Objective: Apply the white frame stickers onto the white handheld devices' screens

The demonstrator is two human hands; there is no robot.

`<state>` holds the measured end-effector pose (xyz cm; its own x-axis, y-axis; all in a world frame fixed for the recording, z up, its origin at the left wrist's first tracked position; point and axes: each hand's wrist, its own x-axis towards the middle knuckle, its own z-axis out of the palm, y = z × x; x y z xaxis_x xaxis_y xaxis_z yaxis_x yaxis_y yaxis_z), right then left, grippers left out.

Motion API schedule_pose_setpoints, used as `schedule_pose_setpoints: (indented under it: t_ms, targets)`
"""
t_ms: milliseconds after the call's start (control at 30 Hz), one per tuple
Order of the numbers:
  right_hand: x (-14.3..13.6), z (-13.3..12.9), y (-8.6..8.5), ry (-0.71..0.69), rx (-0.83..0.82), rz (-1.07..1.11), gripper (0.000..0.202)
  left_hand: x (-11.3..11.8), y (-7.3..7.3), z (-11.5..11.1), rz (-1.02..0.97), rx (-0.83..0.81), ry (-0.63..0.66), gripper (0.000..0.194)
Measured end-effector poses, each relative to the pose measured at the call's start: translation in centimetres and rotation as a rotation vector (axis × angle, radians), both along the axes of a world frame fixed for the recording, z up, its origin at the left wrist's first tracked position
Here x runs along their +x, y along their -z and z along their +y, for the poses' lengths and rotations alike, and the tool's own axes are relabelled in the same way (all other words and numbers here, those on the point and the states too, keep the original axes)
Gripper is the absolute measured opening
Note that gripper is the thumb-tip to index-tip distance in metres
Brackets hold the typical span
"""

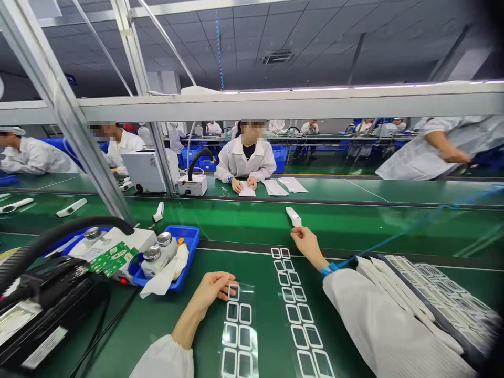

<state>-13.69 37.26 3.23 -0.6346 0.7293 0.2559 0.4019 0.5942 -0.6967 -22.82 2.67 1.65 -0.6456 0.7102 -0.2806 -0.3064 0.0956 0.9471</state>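
Observation:
My right hand (308, 245) reaches forward to the green belt, its fingertips closed on the near end of a white handheld device (293, 216). Nearer to me, my left hand (210, 292) has thumb and fingers pinched at the top left corner of a clear sticker sheet (255, 315). White rounded-square frame stickers run down that sheet in two columns; its top right spot has no frame. Right of it lies another sheet of frame stickers (298, 313), flat on the green bench. A blue wrist strap (329, 269) circles my right wrist.
Left stands a blue tray (189, 257) with metal-topped bottles and tissue, beside green circuit boards (114, 258) and black equipment (51, 310). Stacked frame sheets (441, 294) lie right. More white devices (158, 211) sit on the belt. A co-worker (247, 157) handles papers opposite.

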Motion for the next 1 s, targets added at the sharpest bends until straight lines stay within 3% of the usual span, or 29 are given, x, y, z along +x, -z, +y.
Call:
schedule_pose_setpoints:
  t_ms: [200,300,367,700,900,1000]
  targets:
    - [2.3,-12.5,-0.7,-0.511,-0.041,-0.029,0.017,0.0,0.1,0.0,0.02,0.01,-0.045,0.035]
    - [2.6,-17.2,-1.0,-0.633,-0.001,-0.05,0.017,0.2,0.2,0.2,0.036,0.009,-0.077,0.03]
    - [2.4,-18.9,-1.2,-0.655,0.043,-0.066,0.017,0.3,0.2,0.3,0.041,0.011,-0.092,0.028]
    - [1.0,-20.4,-1.6,-0.694,0.173,-0.127,0.017,0.5,-0.2,0.3,0.061,0.009,-0.128,0.022]
    - [4.4,-22.3,-2.9,-0.771,0.387,-0.072,0.017,0.3,0.1,0.1,0.096,0.0,-0.111,0.026]
    - [6.6,-20.8,-3.0,-0.661,0.589,-0.076,0.022,0.1,0.4,0.1,0.121,0.005,-0.092,0.032]
